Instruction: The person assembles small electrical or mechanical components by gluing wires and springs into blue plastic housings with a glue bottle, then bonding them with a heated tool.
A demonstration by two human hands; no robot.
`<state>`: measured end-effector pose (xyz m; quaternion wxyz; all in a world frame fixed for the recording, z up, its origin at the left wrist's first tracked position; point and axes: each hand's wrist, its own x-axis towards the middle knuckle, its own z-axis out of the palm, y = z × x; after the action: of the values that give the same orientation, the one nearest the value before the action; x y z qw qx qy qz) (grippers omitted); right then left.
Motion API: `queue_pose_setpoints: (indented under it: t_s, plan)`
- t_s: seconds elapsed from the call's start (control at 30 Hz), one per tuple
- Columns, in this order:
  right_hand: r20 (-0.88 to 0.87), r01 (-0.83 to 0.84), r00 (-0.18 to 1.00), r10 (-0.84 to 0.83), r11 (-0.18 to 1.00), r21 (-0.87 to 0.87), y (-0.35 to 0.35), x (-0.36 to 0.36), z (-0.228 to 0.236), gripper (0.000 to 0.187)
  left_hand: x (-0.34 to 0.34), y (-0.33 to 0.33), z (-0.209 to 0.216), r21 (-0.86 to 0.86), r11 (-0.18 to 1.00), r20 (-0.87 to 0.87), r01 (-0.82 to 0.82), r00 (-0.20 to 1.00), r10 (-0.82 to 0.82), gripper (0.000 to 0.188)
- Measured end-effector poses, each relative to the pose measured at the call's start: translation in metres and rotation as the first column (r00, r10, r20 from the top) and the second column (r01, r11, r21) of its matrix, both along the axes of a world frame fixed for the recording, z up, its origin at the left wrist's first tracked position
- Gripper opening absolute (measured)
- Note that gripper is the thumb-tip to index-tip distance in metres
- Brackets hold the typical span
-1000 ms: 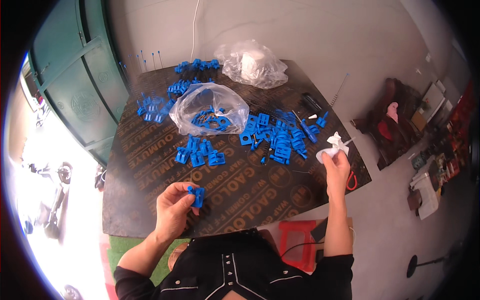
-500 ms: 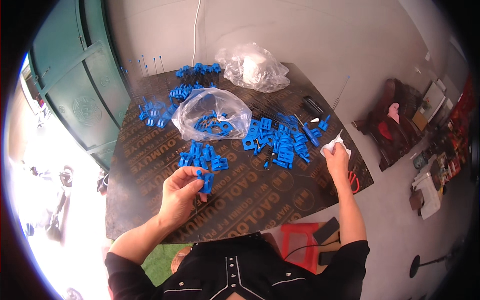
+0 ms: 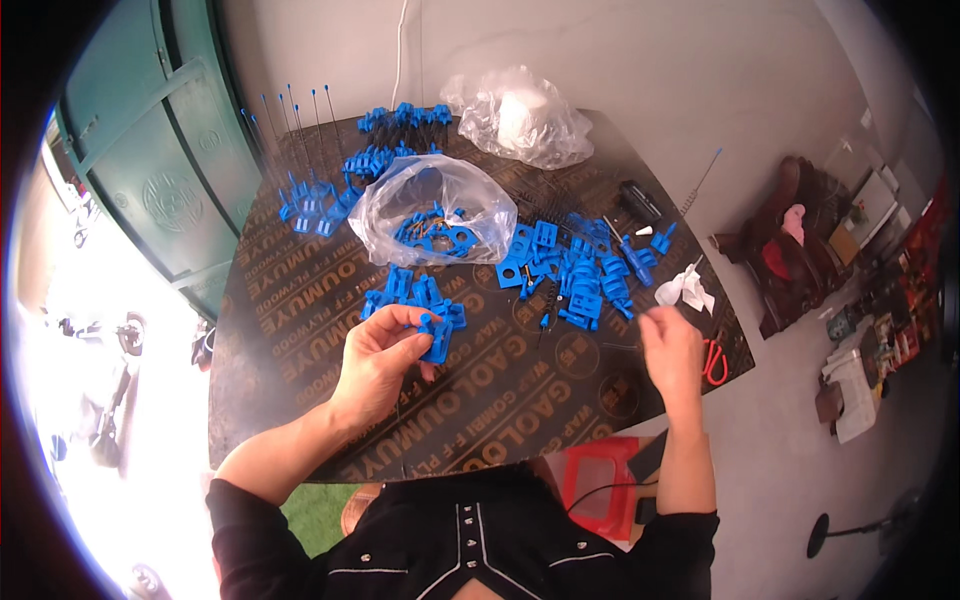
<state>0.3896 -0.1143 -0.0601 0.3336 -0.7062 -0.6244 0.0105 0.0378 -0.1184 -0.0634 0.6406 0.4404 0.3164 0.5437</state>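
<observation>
Between the thumb and fingers of my left hand [image 3: 378, 362] is a small blue plastic part [image 3: 436, 340] with a short round peg on top. Just beyond it, a cluster of similar blue plastic parts [image 3: 400, 284] lies on the dark plywood table [image 3: 480, 400]. My right hand [image 3: 672, 350] hovers over the table's right side, fingers curled together; the tips are blurred and I cannot make out what is in them. A crumpled white tissue [image 3: 686, 289] lies beyond that hand, and red-handled scissors [image 3: 714, 362] beside it.
A clear plastic bag [image 3: 440, 205] with blue pieces stands mid-table. Right of it are piled blue parts [image 3: 585, 280] and a blue-handled screwdriver [image 3: 634, 258]. Blue-tipped springy rods [image 3: 300, 125] stand at the back left. Another clear bag [image 3: 525, 120] with white contents sits at the back.
My right hand has let go of the white tissue and drawn back toward me. My left hand, still gripping the blue part, has shifted slightly right and away from me.
</observation>
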Motion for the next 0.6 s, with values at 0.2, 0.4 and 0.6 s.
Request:
queue_pose_setpoints:
  t_s: [0.2, 0.4, 0.6]
  plan:
    - [0.068, -0.260, 0.960, 0.272, 0.955, -0.144, 0.036, -0.052, 0.007, 0.024, 0.006, -0.007, -0.001, -0.041, 0.999, 0.048, 0.009, 0.999, -0.007, 0.018]
    - [0.221, -0.194, 0.933, 0.283, 0.916, -0.351, 0.072, -0.081, 0.010, 0.032, 0.003, -0.014, -0.003, -0.065, 0.998, 0.042, 0.003, 0.999, 0.000, 0.017]
    - [0.112, -0.151, 0.957, 0.268, 0.788, -0.596, 0.094, -0.090, 0.030, 0.025, -0.002, -0.015, -0.008, -0.053, 0.998, 0.047, 0.020, 0.999, -0.018, 0.019]
